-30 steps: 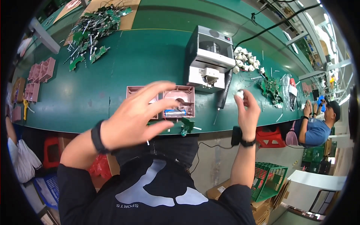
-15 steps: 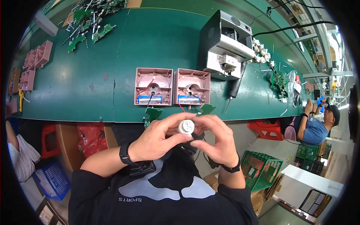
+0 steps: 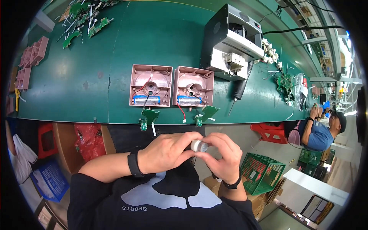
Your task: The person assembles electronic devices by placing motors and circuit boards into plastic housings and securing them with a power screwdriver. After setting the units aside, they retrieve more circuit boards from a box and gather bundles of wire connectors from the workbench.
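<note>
My left hand (image 3: 166, 151) and right hand (image 3: 224, 157) meet over my lap, thumbs and fingers closed around a small white round piece (image 3: 198, 145) with a greyish end. It is nearer me than the grey machine (image 3: 235, 48) and left of it. Also left of and nearer than the machine, two open pink housings (image 3: 159, 80) (image 3: 193, 76) sit side by side, each holding a blue cylinder (image 3: 146, 100) (image 3: 189, 101). A black screwdriver (image 3: 240, 89) lies at the machine's near right; white pieces (image 3: 270, 55) cluster to its right.

Left fingers (image 3: 188, 138) — right fingers (image 3: 221, 143) too — hold a cylinder (image 3: 198, 146).
</note>
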`<state>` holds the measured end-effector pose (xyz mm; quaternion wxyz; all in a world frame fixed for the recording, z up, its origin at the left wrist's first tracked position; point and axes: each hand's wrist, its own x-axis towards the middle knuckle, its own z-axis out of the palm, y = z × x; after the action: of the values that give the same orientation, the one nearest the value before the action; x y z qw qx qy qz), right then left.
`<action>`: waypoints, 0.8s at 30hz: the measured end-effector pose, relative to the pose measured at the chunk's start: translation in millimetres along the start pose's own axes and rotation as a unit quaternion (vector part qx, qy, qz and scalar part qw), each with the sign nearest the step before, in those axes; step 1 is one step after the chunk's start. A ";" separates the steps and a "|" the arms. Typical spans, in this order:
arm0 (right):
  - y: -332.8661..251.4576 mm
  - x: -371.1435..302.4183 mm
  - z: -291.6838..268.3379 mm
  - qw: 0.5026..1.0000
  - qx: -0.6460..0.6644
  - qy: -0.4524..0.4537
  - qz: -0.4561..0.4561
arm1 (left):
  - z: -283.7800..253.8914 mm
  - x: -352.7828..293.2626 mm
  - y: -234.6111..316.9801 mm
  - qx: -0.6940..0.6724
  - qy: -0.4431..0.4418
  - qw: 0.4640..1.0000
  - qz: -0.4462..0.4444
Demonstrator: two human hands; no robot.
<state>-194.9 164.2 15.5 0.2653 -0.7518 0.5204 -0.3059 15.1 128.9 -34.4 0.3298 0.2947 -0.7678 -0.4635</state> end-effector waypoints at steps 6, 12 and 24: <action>33.0 -0.7 -24.2 0.986 -0.022 0.117 0.113 | 19.0 14.6 -17.3 0.128 0.079 0.988 0.031; 65.1 17.2 -20.5 0.970 0.081 0.168 0.156 | 37.4 27.3 -25.4 0.209 0.060 0.976 -0.008; 53.6 63.9 -23.4 0.993 -0.013 0.104 0.051 | 34.1 23.9 -32.3 0.188 0.135 0.973 0.004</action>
<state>-228.0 85.0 4.6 0.2149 -0.6920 0.5865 -0.3619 -21.3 115.6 -70.2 0.3709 0.4084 -0.7909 -0.2650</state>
